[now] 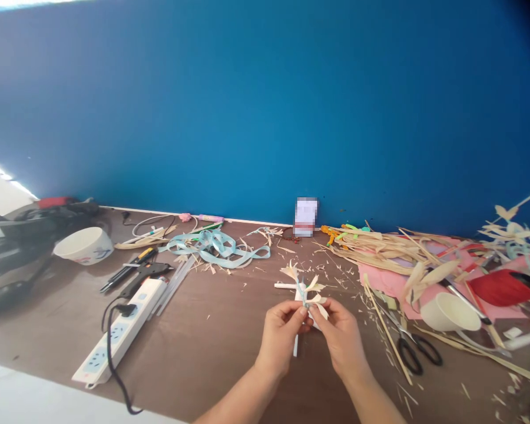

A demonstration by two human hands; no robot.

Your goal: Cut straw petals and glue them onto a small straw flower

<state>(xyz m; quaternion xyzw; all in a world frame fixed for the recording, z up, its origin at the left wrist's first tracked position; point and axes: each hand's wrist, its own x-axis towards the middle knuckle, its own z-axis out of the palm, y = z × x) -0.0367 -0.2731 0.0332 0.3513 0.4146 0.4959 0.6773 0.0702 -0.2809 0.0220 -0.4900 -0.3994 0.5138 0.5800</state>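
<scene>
Just above the table, a small spray of pale straw-coloured petals [313, 285] with light blue on its stem is pinched between my two hands. My left hand [279, 331] closes thumb and fingers on the stem from the left. From the other side, my right hand [342, 333] grips the lower petals, its fingertips close to the left thumb. A thin white stick [285, 285] and other white pieces lie behind and beneath the fingers, partly hidden. The stem's lower part is covered by my fingers.
Scissors [410, 347], a paper cup [450, 312], a red spool [501, 287] and straw strips [388, 250] lie right. Left are a white power strip [119, 333], a glue gun [143, 275], light blue ribbon [216, 244] and a white bowl [83, 244]. A blue panel [265, 118] stands behind.
</scene>
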